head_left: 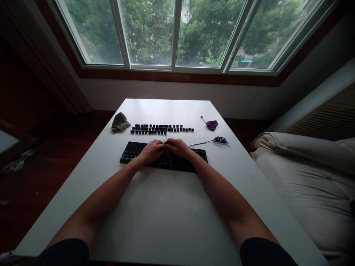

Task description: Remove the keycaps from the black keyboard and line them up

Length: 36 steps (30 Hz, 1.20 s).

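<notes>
A black keyboard [133, 150] lies across the white table, with part of its middle hidden by my hands. Over it, my left hand [152, 151] and my right hand [178, 147] meet with closed fingertips. Between them is a small tool with thin wire loops, which looks like a keycap puller [165, 137]; its loops point away from me. A dark piece at the fingertips is too small to tell apart from the tool. Just beyond my hands, loose black keycaps [152, 129] stand in several rows.
A grey cloth [120, 122] lies at the far left of the table [166, 207]. To the right are a purple cloth [212, 125], a thin brush-like stick [203, 119] and the coiled cable [220, 140]. A beige sofa [302, 177] stands beside the table's right edge.
</notes>
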Motion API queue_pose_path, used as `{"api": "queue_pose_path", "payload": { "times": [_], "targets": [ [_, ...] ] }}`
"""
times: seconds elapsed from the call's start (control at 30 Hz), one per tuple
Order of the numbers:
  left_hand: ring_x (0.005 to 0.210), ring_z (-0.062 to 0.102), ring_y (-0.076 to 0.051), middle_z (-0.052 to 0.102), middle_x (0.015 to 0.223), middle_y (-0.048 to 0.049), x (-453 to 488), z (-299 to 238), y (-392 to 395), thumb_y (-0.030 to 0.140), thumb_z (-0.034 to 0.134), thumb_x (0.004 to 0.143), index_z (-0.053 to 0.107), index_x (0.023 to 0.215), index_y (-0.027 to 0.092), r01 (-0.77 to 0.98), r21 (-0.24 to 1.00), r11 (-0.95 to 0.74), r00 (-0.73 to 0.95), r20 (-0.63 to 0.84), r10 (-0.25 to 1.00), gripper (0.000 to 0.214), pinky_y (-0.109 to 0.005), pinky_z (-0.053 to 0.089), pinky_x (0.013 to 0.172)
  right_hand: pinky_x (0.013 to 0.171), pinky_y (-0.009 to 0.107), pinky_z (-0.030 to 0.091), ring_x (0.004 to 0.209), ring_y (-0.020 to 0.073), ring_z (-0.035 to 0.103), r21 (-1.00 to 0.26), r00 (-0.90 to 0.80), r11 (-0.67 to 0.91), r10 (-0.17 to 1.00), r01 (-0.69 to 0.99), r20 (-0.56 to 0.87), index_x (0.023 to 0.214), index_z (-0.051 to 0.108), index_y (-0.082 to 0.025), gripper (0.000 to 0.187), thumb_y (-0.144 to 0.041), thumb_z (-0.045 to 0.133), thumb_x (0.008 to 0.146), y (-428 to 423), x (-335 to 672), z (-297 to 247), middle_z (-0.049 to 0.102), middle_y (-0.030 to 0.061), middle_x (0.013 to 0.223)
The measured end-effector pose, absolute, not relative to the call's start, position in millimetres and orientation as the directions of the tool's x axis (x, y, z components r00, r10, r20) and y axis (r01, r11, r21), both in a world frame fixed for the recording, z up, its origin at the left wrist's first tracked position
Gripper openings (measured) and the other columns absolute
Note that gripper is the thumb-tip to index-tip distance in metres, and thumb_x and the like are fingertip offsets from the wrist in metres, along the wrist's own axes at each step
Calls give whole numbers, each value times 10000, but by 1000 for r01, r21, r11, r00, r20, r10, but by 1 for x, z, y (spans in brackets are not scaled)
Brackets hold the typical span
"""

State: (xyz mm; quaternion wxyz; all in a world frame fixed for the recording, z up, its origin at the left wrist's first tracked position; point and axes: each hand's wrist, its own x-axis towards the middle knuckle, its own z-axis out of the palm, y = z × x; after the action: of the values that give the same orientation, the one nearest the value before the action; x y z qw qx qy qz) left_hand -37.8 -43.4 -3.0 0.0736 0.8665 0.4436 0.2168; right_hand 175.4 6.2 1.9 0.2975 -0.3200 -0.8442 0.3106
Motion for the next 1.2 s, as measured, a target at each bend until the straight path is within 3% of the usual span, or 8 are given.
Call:
{"api": "queue_pose_path", "payload": {
  "times": [0.3,0.57,0.8,1.2],
  "targets": [
    [1070,584,-247,686,1099,-53,-38,-4,-43,243,573,910,702,1040,268,718,341,-607,511,335,792,185,-428,467,1000,642,258,448,608,144,602,-789,-453,483,841,380,297,794,570,-219,240,-421,540,920,4,174,0,676,-20,659],
    [1066,584,-241,688,1115,-45,-41,-6,-40,236,575,911,702,1055,252,704,334,-627,534,333,777,192,-423,454,1001,617,266,489,617,162,650,-869,-522,383,834,314,179,819,567,-227,255,-472,576,889,13,173,-9,680,-22,655],
    [1049,582,-240,689,1094,-47,-40,-7,-40,247,576,915,701,1046,251,702,338,-627,529,342,777,180,-424,452,999,601,266,474,597,153,639,-871,-435,376,874,316,219,800,555,-226,259,-460,548,912,11,170,-11,687,-15,675],
    [1023,580,-244,676,1080,-61,-42,-7,-39,277,582,912,697,1016,239,734,308,-606,516,327,791,160,-412,471,943,625,245,419,663,137,560,-784,-634,545,727,297,265,855,606,-189,197,-385,590,861,8,173,-5,656,-13,729]
  ]
}}
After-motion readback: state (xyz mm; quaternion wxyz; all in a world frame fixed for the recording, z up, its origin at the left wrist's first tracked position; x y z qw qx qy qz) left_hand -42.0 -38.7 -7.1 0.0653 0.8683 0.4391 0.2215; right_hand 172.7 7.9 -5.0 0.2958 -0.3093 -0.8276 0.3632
